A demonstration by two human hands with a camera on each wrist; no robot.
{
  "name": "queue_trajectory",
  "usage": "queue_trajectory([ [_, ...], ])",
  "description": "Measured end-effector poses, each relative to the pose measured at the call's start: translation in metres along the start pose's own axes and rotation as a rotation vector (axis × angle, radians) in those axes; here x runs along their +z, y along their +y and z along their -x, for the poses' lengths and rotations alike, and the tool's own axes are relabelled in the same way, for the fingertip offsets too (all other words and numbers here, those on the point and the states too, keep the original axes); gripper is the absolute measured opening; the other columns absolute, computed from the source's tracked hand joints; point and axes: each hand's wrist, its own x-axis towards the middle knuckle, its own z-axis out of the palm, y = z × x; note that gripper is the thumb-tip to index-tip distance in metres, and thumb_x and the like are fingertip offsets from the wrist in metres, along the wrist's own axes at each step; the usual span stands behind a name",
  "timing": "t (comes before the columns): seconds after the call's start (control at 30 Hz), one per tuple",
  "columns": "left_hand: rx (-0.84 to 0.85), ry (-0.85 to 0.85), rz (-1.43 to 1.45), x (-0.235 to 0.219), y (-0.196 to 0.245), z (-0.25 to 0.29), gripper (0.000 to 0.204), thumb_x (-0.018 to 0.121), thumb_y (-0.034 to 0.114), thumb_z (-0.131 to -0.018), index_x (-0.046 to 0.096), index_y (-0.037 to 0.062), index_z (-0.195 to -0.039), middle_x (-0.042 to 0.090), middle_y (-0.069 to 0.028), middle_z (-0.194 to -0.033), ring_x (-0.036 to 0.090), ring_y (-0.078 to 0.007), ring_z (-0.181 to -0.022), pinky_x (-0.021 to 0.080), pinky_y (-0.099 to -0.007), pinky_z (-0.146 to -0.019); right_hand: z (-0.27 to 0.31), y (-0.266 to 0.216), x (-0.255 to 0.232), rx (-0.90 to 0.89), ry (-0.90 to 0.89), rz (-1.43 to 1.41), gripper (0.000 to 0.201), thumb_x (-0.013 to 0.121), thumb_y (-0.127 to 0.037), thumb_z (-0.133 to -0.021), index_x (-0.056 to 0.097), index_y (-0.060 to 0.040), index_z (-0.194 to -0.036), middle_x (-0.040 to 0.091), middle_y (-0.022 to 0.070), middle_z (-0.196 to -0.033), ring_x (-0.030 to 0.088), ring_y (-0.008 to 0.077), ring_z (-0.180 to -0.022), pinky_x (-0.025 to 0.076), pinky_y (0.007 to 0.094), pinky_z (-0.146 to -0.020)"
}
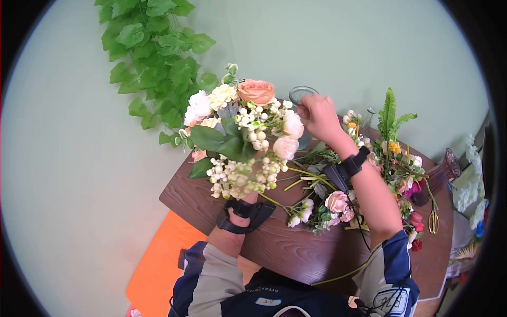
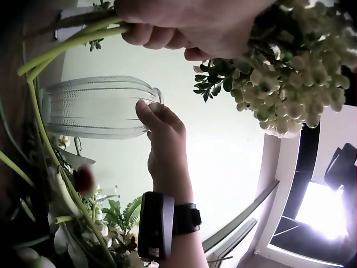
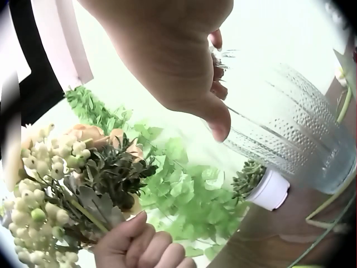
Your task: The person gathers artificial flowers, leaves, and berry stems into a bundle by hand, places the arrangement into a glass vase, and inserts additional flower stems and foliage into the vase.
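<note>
In the head view a bouquet [image 1: 232, 140] of peach roses, pale blooms, white berries and leaves covers most of the left hand. The left wrist view shows the left hand [image 2: 189, 25] curled round its green stems [image 2: 72, 44]. A clear ribbed glass vase [image 2: 95, 106] stands upright on the table, and the right hand [image 2: 166, 131] grips its rim with thumb and fingers. From the right wrist view, the right hand [image 3: 178, 61] is at the mouth of the vase [image 3: 295, 123], while the left hand [image 3: 142, 245] holds the bouquet [image 3: 56, 195] beside it.
Loose flowers and stems [image 1: 338, 203] lie over the right part of the brown table [image 1: 274, 238]. A dark glass vase [image 1: 438, 174] lies tilted at the right, near gold scissors [image 1: 433, 223]. A white-potted plant [image 3: 269, 190] stands near the vase. Green vines [image 1: 158, 63] hang on the wall.
</note>
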Motion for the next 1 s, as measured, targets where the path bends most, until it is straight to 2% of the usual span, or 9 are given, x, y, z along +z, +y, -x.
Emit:
queue_trajectory([
  [0.1, 0.047, 0.018, -0.094, -0.002, -0.001, -0.001, 0.015, 0.048, 0.024, -0.095, 0.047, 0.0119, -0.085, 0.034, 0.0063, -0.057, 0.027, -0.0066, -0.042, 0.018, -0.0225, -0.039, 0.012, -0.012, -0.018, -0.136, 0.183, -0.038, 0.031, 0.079, -0.014, -0.062, 0.055, -0.0077, -0.080, 0.057, 0.0030, -0.073, 0.053, 0.0248, -0.078, 0.035, 0.0368, -0.070],
  [0.3, 0.131, 0.039, -0.301, -0.007, -0.001, -0.002, 0.016, 0.048, 0.024, -0.095, 0.047, 0.0120, -0.085, 0.034, 0.0062, -0.057, 0.027, -0.0066, -0.042, 0.018, -0.0224, -0.039, 0.047, -0.055, -0.103, -0.069, 0.418, -0.066, 0.031, 0.079, -0.015, -0.064, 0.054, -0.0054, -0.081, 0.052, 0.0044, -0.070, 0.048, 0.0240, -0.070, 0.036, 0.0346, -0.068],
  [0.43, 0.179, 0.028, -0.419, -0.010, -0.001, -0.004, 0.016, 0.048, 0.025, -0.095, 0.047, 0.0120, -0.085, 0.033, 0.0061, -0.057, 0.027, -0.0066, -0.042, 0.018, -0.0223, -0.039, 0.088, -0.098, -0.185, -0.236, 0.296, 0.035, 0.036, 0.081, -0.022, -0.063, 0.055, -0.0033, -0.080, 0.049, 0.0057, -0.068, 0.045, 0.0251, -0.065, 0.035, 0.0347, -0.065],
  [0.57, 0.216, -0.016, -0.548, -0.014, 0.000, -0.008, 0.016, 0.049, 0.026, -0.094, 0.047, 0.0121, -0.086, 0.033, 0.0060, -0.057, 0.027, -0.0067, -0.042, 0.018, -0.0222, -0.039, 0.145, -0.132, -0.229, -0.198, 0.130, -0.003, 0.036, 0.080, -0.029, -0.062, 0.058, -0.0044, -0.076, 0.048, 0.0059, -0.065, 0.045, 0.0255, -0.063, 0.034, 0.0374, -0.061],
  [0.63, -0.120, -0.529, 0.729, -0.017, 0.009, -0.003, 0.029, 0.051, 0.027, -0.093, 0.051, 0.0084, -0.115, 0.058, -0.0046, -0.092, 0.057, -0.0140, -0.077, 0.048, -0.0276, -0.060, 0.169, -0.132, -0.241, -0.194, -0.051, -0.058, 0.032, 0.078, -0.029, -0.065, 0.060, -0.0058, -0.079, 0.049, 0.0038, -0.067, 0.045, 0.0229, -0.062, 0.028, 0.0361, -0.058],
  [0.7, -0.201, -0.485, 0.428, 0.025, 0.070, 0.002, 0.026, 0.049, 0.031, -0.096, 0.053, 0.0107, -0.080, 0.045, -0.0001, -0.060, 0.037, -0.0095, -0.045, 0.028, -0.0226, -0.040, 0.187, -0.134, -0.240, -0.180, -0.190, -0.079, 0.030, 0.077, -0.025, -0.064, 0.061, -0.0066, -0.082, 0.051, 0.0029, -0.071, 0.046, 0.0216, -0.064, 0.027, 0.0360, -0.059],
  [0.77, -0.399, -0.192, 0.198, 0.091, 0.148, 0.018, 0.057, 0.039, 0.031, -0.100, 0.023, 0.0175, -0.047, 0.019, 0.0049, -0.042, 0.014, -0.0077, -0.035, 0.012, -0.0249, -0.036, 0.203, -0.124, -0.232, -0.201, -0.325, -0.177, 0.030, 0.077, -0.021, -0.064, 0.061, -0.0069, -0.085, 0.052, 0.0028, -0.075, 0.047, 0.0210, -0.067, 0.028, 0.0355, -0.061],
  [0.93, -0.522, -0.410, 0.312, 0.131, 0.192, 0.023, 0.058, 0.031, 0.029, -0.102, 0.025, 0.0170, -0.046, 0.020, 0.0045, -0.041, 0.015, -0.0076, -0.034, 0.012, -0.0245, -0.036, 0.222, -0.111, -0.211, -0.244, -0.432, -0.252, 0.032, 0.075, -0.017, -0.065, 0.058, -0.0057, -0.089, 0.053, 0.0047, -0.083, 0.050, 0.0215, -0.077, 0.032, 0.0339, -0.065],
  [1.0, -0.550, -0.599, 0.392, 0.147, 0.205, 0.023, 0.058, 0.028, 0.029, -0.102, 0.025, 0.0169, -0.045, 0.021, 0.0043, -0.041, 0.014, -0.0080, -0.034, 0.012, -0.0248, -0.036, 0.225, -0.104, -0.201, -0.244, -0.400, -0.275, 0.031, 0.075, -0.017, -0.065, 0.058, -0.0056, -0.089, 0.052, 0.0049, -0.083, 0.049, 0.0218, -0.078, 0.032, 0.0341, -0.066],
])
